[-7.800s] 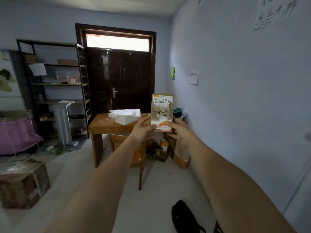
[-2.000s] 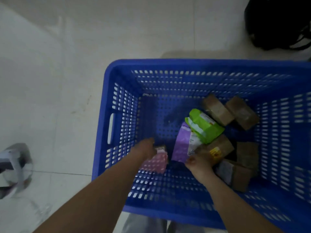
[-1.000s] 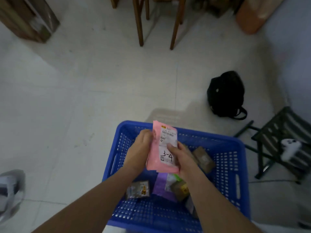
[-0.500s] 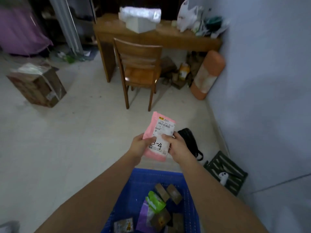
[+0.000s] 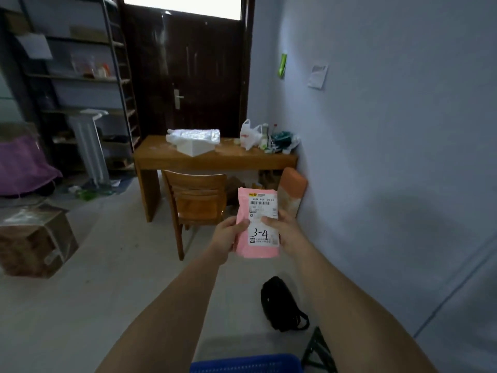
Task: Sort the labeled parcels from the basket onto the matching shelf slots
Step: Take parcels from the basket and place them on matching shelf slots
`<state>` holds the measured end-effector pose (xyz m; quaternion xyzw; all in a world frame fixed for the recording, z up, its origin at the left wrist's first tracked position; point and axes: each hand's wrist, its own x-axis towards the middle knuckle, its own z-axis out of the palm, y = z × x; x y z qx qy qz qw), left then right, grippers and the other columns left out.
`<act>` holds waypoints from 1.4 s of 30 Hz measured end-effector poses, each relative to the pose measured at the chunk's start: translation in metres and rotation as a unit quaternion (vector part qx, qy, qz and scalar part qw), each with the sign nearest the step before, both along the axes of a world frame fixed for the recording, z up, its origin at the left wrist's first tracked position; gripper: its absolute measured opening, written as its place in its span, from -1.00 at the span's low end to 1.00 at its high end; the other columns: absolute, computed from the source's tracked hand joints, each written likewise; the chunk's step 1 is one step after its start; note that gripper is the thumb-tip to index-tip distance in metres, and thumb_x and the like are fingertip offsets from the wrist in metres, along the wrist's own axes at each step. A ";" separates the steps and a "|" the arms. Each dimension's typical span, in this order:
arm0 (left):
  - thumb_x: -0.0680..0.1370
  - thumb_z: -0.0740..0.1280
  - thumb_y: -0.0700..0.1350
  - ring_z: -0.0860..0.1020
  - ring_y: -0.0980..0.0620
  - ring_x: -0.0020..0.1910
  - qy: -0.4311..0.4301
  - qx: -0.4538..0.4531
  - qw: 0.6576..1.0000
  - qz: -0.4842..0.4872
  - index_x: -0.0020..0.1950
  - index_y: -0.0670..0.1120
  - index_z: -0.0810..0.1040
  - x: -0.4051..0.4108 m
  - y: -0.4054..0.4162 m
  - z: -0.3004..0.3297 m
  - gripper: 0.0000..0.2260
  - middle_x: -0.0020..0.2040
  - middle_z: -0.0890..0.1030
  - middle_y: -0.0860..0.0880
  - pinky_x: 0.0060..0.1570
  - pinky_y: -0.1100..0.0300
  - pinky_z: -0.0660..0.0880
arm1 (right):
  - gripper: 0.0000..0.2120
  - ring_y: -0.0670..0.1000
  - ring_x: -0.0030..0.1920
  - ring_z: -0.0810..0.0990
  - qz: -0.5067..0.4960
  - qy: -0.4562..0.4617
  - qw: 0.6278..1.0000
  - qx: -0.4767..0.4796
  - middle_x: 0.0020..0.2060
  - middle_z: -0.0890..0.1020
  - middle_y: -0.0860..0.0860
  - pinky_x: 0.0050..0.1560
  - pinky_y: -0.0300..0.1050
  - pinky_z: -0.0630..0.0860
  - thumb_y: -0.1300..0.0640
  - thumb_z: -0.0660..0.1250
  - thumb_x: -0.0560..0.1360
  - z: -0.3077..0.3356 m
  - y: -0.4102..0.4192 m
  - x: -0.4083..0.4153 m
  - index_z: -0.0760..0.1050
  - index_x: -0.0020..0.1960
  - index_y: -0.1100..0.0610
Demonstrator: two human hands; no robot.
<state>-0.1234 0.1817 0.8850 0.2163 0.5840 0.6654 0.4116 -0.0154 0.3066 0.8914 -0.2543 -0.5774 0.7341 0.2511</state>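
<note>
Head view: pink parcel (image 5: 256, 223) upright, long axis vertical, label camera-ward, pinched between left hand (image 5: 227, 239) and right hand (image 5: 289, 232).

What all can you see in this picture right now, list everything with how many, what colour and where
parcel: one, pink, white label handwritten 3-4, held up at centre
basket: one, blue, rim at bottom edge
bag: one, black, on floor by right wall
desk: one, brown wood, against right wall before the door
chair: one, brown wood, at the desk
white box: one, under clear plastic, on the desk
plastic bag: one, white, right end of desk
door: one, dark brown, far wall
shelf unit: one, dark frame, far left
cardboard box: one, brown, floor at left
hands: left hand and right hand, each gripping a side of the parcel
</note>
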 end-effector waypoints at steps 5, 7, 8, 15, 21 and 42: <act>0.53 0.34 -0.20 0.63 -0.21 0.00 -0.004 0.020 1.000 0.019 0.11 -0.16 0.54 0.009 0.003 0.011 -0.84 0.03 0.66 -0.17 0.04 -0.17 0.56 | -0.68 0.25 0.02 0.65 -0.026 0.026 0.999 -0.012 0.09 0.64 0.21 0.04 0.23 0.58 0.34 0.37 0.44 0.010 -0.006 0.007 0.52 0.19 0.20; 0.52 0.35 -0.20 0.64 -0.23 0.00 -0.004 0.019 1.000 0.017 0.12 -0.18 0.55 0.013 0.004 0.011 -0.82 0.04 0.66 -0.20 0.04 -0.20 0.56 | -0.70 0.24 -0.02 0.65 -0.038 0.046 0.998 -0.021 0.07 0.64 0.23 0.00 0.20 0.59 0.36 0.35 0.45 0.007 -0.010 0.012 0.52 0.17 0.22; 0.52 0.36 -0.19 0.64 -0.24 0.00 -0.005 0.017 1.000 0.014 0.11 -0.18 0.55 0.014 0.004 0.010 -0.81 0.05 0.65 -0.21 0.05 -0.22 0.55 | -0.72 0.22 -0.05 0.65 -0.045 0.049 0.998 -0.024 0.05 0.64 0.22 -0.02 0.18 0.60 0.37 0.34 0.45 0.005 -0.011 0.014 0.53 0.14 0.21; 0.51 0.37 -0.19 0.63 -0.24 0.02 -0.018 0.014 1.000 -0.006 0.06 -0.11 0.56 0.021 0.007 0.002 -0.86 0.06 0.65 -0.20 0.06 -0.24 0.54 | -0.74 0.15 -0.08 0.69 -0.072 0.030 0.997 -0.021 -0.01 0.68 0.13 -0.06 0.11 0.63 0.34 0.36 0.46 -0.001 -0.011 0.028 0.55 0.13 0.16; 0.54 0.32 -0.19 0.64 -0.15 -0.12 -0.011 0.043 0.998 -0.039 0.07 -0.11 0.53 0.045 0.026 0.012 -0.88 -0.05 0.65 -0.15 -0.27 0.02 0.63 | -0.80 0.15 -0.10 0.70 -0.150 0.033 0.988 -0.019 -0.07 0.71 0.10 -0.02 0.14 0.61 0.28 0.40 0.44 0.008 -0.014 0.056 0.60 0.03 0.08; 0.57 0.28 -0.15 0.66 -0.19 -0.25 0.025 0.153 0.862 -0.482 0.03 -0.13 0.61 0.382 0.023 0.082 -0.87 -0.20 0.71 -0.13 -0.29 0.04 0.58 | -0.96 0.01 -0.22 0.70 -0.575 -0.077 0.809 0.097 -0.21 0.69 0.05 -0.20 -0.14 0.63 0.23 0.35 0.50 0.097 -0.165 0.414 0.57 -0.06 0.14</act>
